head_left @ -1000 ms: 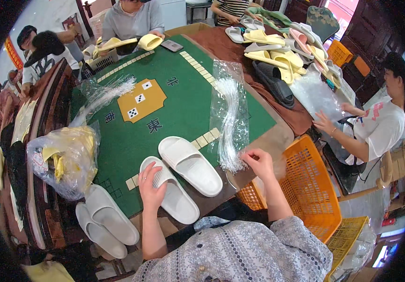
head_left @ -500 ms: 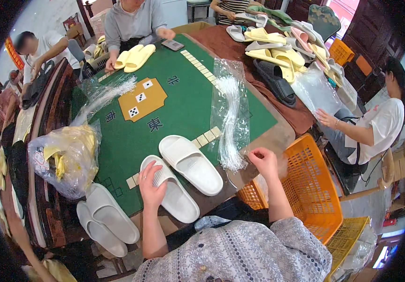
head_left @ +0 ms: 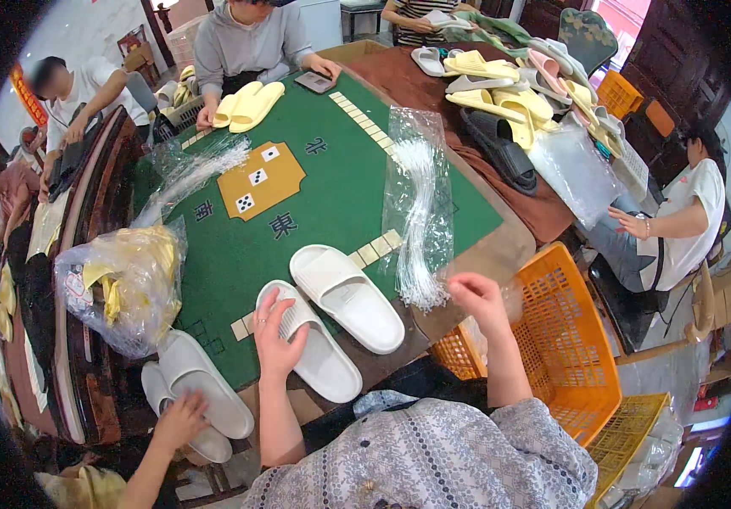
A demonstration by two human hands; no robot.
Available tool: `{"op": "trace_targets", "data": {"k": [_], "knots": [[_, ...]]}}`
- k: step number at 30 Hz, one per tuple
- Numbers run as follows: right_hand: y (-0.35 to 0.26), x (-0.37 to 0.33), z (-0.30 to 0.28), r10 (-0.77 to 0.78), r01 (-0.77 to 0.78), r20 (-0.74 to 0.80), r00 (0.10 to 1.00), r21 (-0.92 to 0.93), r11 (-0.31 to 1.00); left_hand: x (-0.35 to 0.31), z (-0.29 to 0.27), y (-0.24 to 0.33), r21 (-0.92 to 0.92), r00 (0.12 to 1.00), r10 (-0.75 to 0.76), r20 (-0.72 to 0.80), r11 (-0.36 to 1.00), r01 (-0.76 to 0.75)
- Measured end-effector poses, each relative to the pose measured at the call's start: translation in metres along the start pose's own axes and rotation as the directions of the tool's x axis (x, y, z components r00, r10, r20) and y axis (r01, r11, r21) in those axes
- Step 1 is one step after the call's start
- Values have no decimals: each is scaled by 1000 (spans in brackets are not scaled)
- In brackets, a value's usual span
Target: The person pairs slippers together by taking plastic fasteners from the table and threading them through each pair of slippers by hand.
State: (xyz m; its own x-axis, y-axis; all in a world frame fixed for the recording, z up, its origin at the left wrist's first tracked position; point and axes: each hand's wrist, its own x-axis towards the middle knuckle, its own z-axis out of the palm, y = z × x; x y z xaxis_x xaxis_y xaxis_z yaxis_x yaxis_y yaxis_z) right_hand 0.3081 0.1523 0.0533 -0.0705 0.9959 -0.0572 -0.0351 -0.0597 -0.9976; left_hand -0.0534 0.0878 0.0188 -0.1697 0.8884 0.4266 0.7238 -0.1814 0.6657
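My left hand (head_left: 279, 332), wearing a ring, rests against the strap of the left one of two white slippers (head_left: 327, 369), its fingers spread and thumb apart. The right slipper (head_left: 365, 318) lies beside it, angled the same way. My right hand (head_left: 477, 297) is raised at the table edge with fingertips pinched together; what they hold, if anything, is too small to make out. Close to those fingertips are the lower ends of a bundle of thin white plastic ties (head_left: 419, 284), which lies on a clear bag (head_left: 442, 191).
A co-worker's blurred hand (head_left: 183, 417) is over a grey slipper pair (head_left: 200, 373) at lower left. A plastic bag (head_left: 123, 293) with yellow pieces lies left. An orange basket (head_left: 573, 356) stands right. Yellow slippers (head_left: 249, 105), another tie bundle (head_left: 204, 165) and a slipper pile (head_left: 514, 93) are farther off.
A co-worker's hand has come in from the lower left over the grey slippers. My right hand has lifted slightly, still pinched. The far person's hand has moved onto the dark flat device.
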Motion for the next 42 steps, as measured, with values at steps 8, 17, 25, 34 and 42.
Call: {"op": "trace_targets", "data": {"k": [8, 17, 25, 34, 42], "knots": [[-23, -38, 72, -45, -66, 630, 775, 151, 986, -15, -20, 42, 23, 964, 259, -53, 966, -258], [-11, -62, 146, -62, -89, 705, 707, 175, 981, -63, -31, 78, -46, 953, 242, -185, 966, -254], [-21, -58, 158, -395, 620, 735, 551, -44, 783, -79, -47, 71, -579, 983, -88, -163, 815, -23], [-12, -69, 132, 148, 108, 673, 724, -323, 940, -75, -39, 41, -746, 864, -484, 137, 524, 411], [6, -53, 145, 135, 281, 530, 837, -628, 726, -38, -46, 0, -50, 924, -331, -189, 944, 328]]}}
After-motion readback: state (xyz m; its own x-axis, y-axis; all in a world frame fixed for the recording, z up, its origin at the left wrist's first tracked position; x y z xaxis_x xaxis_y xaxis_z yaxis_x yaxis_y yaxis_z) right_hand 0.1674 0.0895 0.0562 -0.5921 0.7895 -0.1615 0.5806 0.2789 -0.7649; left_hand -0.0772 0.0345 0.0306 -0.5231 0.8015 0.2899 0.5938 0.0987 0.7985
